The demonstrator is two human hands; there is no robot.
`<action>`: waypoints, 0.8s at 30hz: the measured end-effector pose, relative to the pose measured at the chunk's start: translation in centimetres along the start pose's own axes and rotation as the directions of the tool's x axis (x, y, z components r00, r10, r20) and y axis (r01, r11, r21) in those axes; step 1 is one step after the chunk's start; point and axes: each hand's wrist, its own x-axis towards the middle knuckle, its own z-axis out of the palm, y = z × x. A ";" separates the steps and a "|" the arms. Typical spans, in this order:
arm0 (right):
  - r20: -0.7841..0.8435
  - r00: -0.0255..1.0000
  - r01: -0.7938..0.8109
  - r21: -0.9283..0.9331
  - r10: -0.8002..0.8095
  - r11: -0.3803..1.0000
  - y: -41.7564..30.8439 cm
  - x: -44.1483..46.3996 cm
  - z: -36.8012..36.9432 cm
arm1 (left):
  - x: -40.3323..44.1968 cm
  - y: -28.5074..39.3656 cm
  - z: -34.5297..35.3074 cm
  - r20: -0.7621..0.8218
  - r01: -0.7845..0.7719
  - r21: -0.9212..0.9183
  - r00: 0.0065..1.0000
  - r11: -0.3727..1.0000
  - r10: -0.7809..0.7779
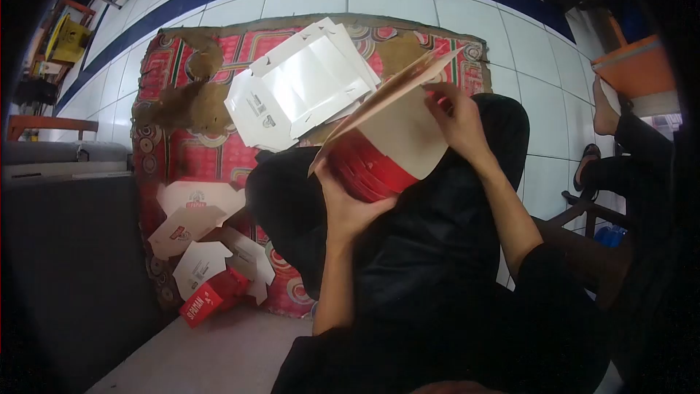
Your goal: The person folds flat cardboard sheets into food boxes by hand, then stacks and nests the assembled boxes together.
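A bundle of red-and-cream paperboard cartons [372,168] is held over my lap, with several red layers nested at its lower end. Wrapped around that lower left end is my left hand [348,206], closed on it. My right hand [461,122] is at the upper right edge, its fingers curled and pinching the cream board there. Just beyond the bundle lies a stack of flat white cartons [306,87], shiny on the upper face. The fingertips of both hands are partly hidden by the board.
Several loose cartons with red print [191,222] lie on the worn red mat [197,164] at left, beside a partly folded red carton [211,303]. A dark grey block [73,263] stands at far left. Another person's bare foot [604,109] shows at right, near an orange box [634,69].
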 end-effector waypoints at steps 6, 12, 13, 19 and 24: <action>0.223 0.966 0.069 0.269 -0.132 0.961 -9.7 -2.5 -3.3 | 0.7 1.2 0.5 0.035 -0.185 0.276 0.983 0.943 0.183; 0.181 0.968 0.137 0.210 -0.176 0.968 -11.0 -4.1 0.1 | 1.9 0.2 2.0 -0.015 -0.183 0.139 0.982 0.973 0.187; 0.212 0.957 0.151 0.222 -0.199 0.963 -10.8 -4.1 0.0 | 2.1 0.1 1.9 -0.026 -0.215 0.147 0.975 0.965 0.221; 0.151 0.964 0.204 0.098 -0.218 0.974 -10.1 -3.4 2.4 | 2.0 0.0 1.3 -0.119 -0.325 0.219 0.927 0.920 0.356; -0.175 0.858 0.509 0.178 -0.482 0.842 -13.7 -4.5 4.9 | 1.9 -0.8 1.2 -0.244 -0.247 0.158 0.928 0.956 0.280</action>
